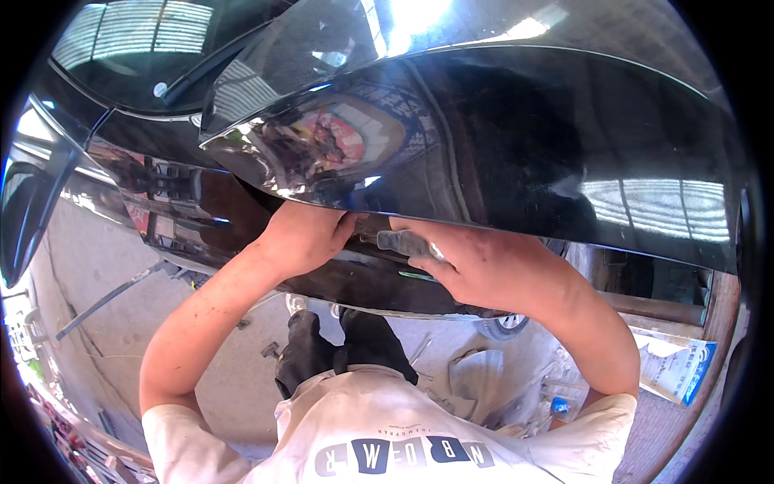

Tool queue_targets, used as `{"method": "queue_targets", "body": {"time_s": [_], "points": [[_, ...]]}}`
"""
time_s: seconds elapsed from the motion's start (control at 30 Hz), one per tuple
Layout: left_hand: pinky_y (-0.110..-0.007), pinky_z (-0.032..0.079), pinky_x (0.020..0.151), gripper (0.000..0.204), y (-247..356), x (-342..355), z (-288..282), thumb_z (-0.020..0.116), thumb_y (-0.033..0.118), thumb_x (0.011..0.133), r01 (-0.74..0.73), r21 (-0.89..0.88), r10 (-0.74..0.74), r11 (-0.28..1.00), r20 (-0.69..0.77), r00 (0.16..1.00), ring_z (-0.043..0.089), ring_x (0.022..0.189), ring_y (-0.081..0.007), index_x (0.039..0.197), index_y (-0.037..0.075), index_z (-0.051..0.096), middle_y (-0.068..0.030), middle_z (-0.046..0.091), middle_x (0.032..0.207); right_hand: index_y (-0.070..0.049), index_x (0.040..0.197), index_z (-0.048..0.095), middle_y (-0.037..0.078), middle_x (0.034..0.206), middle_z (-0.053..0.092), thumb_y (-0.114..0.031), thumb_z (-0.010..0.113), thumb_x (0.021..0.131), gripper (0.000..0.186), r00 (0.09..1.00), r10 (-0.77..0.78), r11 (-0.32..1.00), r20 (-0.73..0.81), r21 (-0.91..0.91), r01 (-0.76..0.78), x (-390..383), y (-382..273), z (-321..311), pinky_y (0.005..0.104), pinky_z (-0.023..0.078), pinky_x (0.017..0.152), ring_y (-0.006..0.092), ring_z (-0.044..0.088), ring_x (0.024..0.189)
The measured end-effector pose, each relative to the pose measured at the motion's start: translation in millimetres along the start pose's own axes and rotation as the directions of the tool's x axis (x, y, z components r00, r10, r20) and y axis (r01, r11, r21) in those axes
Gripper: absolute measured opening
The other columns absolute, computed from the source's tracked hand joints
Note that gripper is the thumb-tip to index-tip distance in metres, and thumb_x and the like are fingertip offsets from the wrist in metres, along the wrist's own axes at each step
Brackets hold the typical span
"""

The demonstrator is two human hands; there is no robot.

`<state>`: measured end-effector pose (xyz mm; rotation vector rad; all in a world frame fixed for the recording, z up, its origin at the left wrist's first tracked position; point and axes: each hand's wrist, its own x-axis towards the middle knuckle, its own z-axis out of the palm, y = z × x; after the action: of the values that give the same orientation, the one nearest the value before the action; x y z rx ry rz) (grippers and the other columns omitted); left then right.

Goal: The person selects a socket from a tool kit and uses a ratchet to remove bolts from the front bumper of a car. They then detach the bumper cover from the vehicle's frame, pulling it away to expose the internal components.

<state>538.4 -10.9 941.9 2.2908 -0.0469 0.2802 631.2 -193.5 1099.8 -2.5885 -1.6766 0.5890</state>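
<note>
A person, seen from my place in the room, works with both bare hands at the side of a black car, beneath the lower edge of its raised hood (516, 145). The left hand (302, 238) reaches up to that edge, on the stretch toward the corner nearest the windshield (129, 48); its fingers are partly hidden, and whether they close on anything cannot be told. The right hand (476, 258), nearer the middle of the same edge, grips a grey piece (401, 242) with a shiny part between thumb and fingers. This piece lies just below the hood's edge and above the outer edge of the glossy black fender (355, 278), in the gap between the two hands; its exact kind cannot be told. A wiper (214, 68) rests near the hood's rear corner, and a side mirror (20, 210) stands farther along the car. Below the fender's outer edge, on the grey floor (242, 379), lie a long dark bar (113, 300), a wheel (504, 326) and a pale curved panel (476, 375). The person wears a white shirt (355, 403) and dark trousers (310, 347).
</note>
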Motion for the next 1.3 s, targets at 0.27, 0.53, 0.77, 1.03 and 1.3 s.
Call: {"method": "queue_targets", "body": {"time_s": [0.27, 0.53, 0.77, 1.03, 1.3], "points": [[-0.045, 0.051, 0.075, 0.018, 5.1, 0.7, -1.9, 0.054, 0.017, 0.091, 0.104, -0.163, -0.081, 0.981, 0.144, 0.986, 0.066, 0.085, -0.035, 0.1, 0.009, 0.068, -0.0135, 0.07, 0.089, -0.011, 0.117, 0.065, 0.012, 0.093, 0.073, -0.044, 0.068, 0.089, 0.044, 0.998, 0.035, 0.999, -0.052, 0.026, -0.033, 4.7, 3.8, 6.4, 0.0413, 0.056, 0.067, 0.0322, 0.071, 0.082], [-0.041, 0.052, 0.081, 0.02, 9.4, 3.4, 1.0, 0.054, 0.009, 0.085, -0.008, -0.189, 0.023, 0.982, 0.074, 0.997, 0.065, 0.096, -0.03, 0.1, 0.01, 0.068, -0.0076, 0.068, 0.099, -0.007, 0.108, 0.064, 0.012, 0.089, 0.071, -0.04, 0.072, 0.085, 0.041, 0.956, -0.157, 0.987, -0.247, -0.066, 0.145, 6.7, 12.5, 9.4, 0.04, 0.055, 0.068, 0.0312, 0.069, 0.081], [-0.038, 0.052, 0.085, 0.028, 15.5, 3.2, -2.5, 0.055, 0.005, 0.08, -0.017, -0.402, 0.035, 0.915, 0.036, 0.999, 0.065, 0.096, -0.031, 0.104, 0.006, 0.068, -0.0118, 0.065, 0.106, -0.002, 0.108, 0.058, 0.016, 0.085, 0.07, -0.037, 0.074, 0.082, 0.046, 0.895, -0.232, 0.972, -0.38, -0.129, 0.198, 9.2, 11.8, 15.1, 0.0409, 0.054, 0.069, 0.0335, 0.069, 0.083], [-0.04, 0.049, 0.089, 0.036, 42.7, 2.0, -6.6, 0.069, 0.016, 0.075, -0.112, -0.287, 0.093, 0.951, -0.08, 0.992, 0.064, 0.097, -0.0322, 0.108, 0.001, 0.064, -0.0132, 0.065, 0.102, -0.001, 0.104, 0.059, 0.017, 0.092, 0.069, -0.033, 0.072, 0.083, 0.041, 0.943, -0.13, 0.985, -0.306, -0.149, 0.087, 13.3, 7.8, 11.5, 0.0431, 0.054, 0.072, 0.0345, 0.068, 0.086], [-0.039, 0.051, 0.078, 0.034, 48.8, 10.2, -1.4, 0.079, 0.026, 0.072, -0.029, -0.177, -0.002, 0.984, -0.176, 0.984, 0.065, 0.087, -0.0314, 0.094, 0.005, 0.064, -0.0091, 0.068, 0.09, -0.002, 0.104, 0.057, 0.016, 0.095, 0.069, -0.035, 0.071, 0.085, 0.041, 0.989, 0.09, 0.981, -0.117, -0.159, -0.108, 17.6, -5.7, 5.8, 0.0433, 0.054, 0.075, 0.0344, 0.068, 0.09]]}}
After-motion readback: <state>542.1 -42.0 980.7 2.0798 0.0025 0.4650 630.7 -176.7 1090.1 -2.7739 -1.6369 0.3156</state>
